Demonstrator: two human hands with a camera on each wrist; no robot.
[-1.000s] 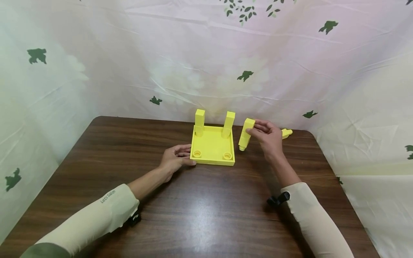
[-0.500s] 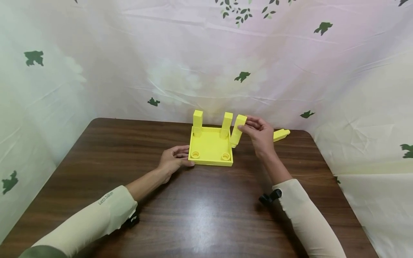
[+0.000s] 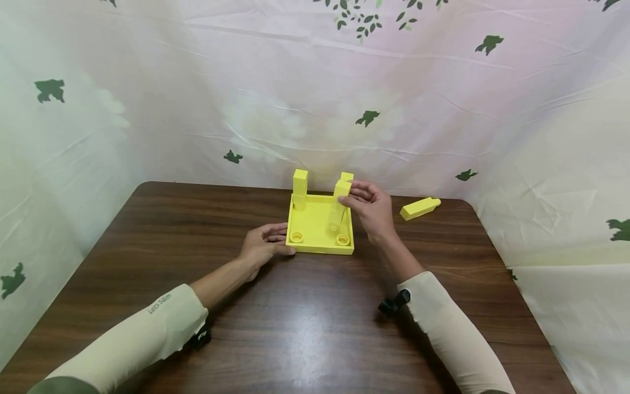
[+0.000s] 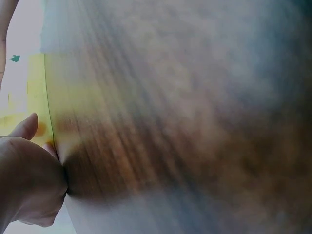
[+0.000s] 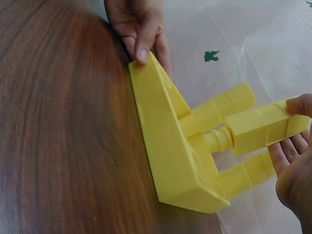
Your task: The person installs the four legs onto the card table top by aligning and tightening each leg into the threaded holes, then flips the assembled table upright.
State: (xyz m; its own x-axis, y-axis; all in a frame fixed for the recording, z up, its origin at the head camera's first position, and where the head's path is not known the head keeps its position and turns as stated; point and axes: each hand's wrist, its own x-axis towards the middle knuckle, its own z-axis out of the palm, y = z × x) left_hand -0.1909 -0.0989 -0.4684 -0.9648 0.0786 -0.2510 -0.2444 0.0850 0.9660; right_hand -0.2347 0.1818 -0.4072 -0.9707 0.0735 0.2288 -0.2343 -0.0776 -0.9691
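Note:
A square yellow toy tabletop (image 3: 314, 221) lies upside down on the table, its raised rim facing up. Two square yellow legs stand in its far corners, the left leg (image 3: 300, 183) and the right leg (image 3: 347, 176). Round sockets show in the near corners, a left socket (image 3: 296, 237) and a right socket (image 3: 343, 239). My left hand (image 3: 263, 244) grips the near left corner, thumb along the front edge. My right hand (image 3: 376, 213) pinches a third leg (image 5: 261, 127) by its upper end. That leg's threaded tip (image 5: 218, 140) points down, over the tabletop's right side.
One more yellow leg (image 3: 420, 208) lies on the brown wooden table (image 3: 305, 317) to the right, beyond my right hand. A pale curtain (image 3: 266, 98) with green bird prints hangs close behind the table's back edge and along both sides.
My right hand has carried the third leg leftward, from beside the tabletop to over it. My left hand keeps its grip on the corner. The loose leg at right shows fully now.

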